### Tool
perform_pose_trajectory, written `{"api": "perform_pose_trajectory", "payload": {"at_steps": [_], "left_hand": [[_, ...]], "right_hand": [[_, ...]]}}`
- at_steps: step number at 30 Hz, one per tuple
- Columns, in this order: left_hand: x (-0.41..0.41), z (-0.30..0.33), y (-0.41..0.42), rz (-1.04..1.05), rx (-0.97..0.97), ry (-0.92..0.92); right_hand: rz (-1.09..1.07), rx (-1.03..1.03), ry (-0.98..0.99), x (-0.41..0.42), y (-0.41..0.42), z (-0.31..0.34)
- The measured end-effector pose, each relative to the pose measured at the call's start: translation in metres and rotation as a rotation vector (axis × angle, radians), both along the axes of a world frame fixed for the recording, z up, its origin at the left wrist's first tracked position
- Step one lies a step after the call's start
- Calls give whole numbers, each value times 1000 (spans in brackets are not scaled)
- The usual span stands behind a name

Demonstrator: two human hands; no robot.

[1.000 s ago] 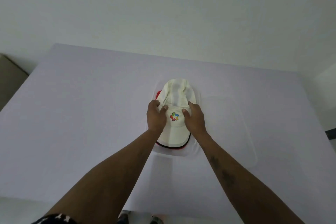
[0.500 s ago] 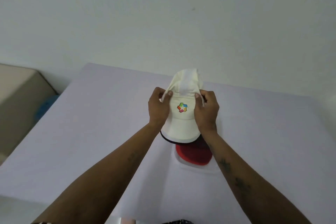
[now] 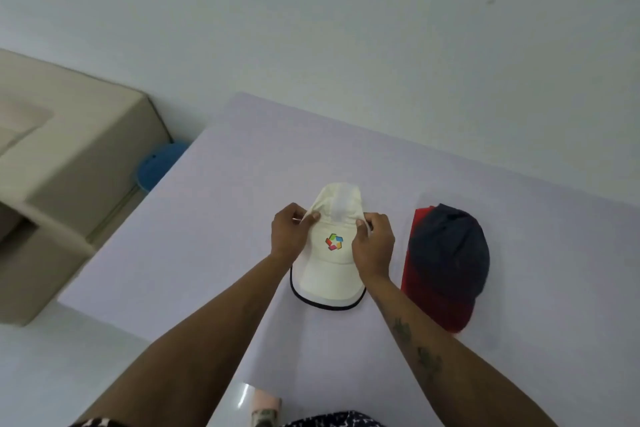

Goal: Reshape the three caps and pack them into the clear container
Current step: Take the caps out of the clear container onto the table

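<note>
Across the pale table [image 3: 194,239], both my hands, left [image 3: 289,236] and right [image 3: 374,246], are pinching the white cap [image 3: 332,267]; beside it, two caps [image 3: 446,263] are waiting, nothing visibly packed.

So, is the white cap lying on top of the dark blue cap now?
No, the white cap sits on the table, apart from the dark blue cap beside it.

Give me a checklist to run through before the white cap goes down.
1. Left hand pinching the white cap: ok.
2. Right hand pinching its other side: ok.
3. White cap's crown rounded out: not ok, still flattened.
4. Navy cap and red cap clear of the white cap: ok, apart to the right.
5. Bare table beside the cap: ok.
6. Clear container located: cannot tell.
</note>
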State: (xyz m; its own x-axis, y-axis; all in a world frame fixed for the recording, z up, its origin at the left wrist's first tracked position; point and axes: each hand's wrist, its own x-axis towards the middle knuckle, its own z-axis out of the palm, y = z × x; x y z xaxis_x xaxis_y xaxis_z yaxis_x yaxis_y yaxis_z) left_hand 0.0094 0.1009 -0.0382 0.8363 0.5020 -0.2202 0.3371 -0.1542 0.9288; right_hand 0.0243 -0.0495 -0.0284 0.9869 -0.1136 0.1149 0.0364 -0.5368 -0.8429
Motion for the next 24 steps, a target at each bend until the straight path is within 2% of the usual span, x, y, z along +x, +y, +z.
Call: {"api": "perform_pose_trajectory", "payload": {"at_steps": [5, 9, 16, 18, 21, 24], "left_hand": [[-7, -34, -17, -49, -48, 85], [-13, -43, -17, -86, -14, 122], [6, -16, -28, 10, 233, 81], [23, -2, -45, -8, 261, 15], [45, 19, -91, -167, 243, -92], [57, 26, -151, -447, 252, -133]], "right_hand": [[1, -93, 155, 4, -22, -31], [-4, -108, 239, 3, -25, -40], [131, -18, 29, 12, -41, -9], [85, 9, -73, 22, -61, 3], [-107, 27, -143, 35, -108, 15], [-267, -26, -28, 36, -161, 11]]}}
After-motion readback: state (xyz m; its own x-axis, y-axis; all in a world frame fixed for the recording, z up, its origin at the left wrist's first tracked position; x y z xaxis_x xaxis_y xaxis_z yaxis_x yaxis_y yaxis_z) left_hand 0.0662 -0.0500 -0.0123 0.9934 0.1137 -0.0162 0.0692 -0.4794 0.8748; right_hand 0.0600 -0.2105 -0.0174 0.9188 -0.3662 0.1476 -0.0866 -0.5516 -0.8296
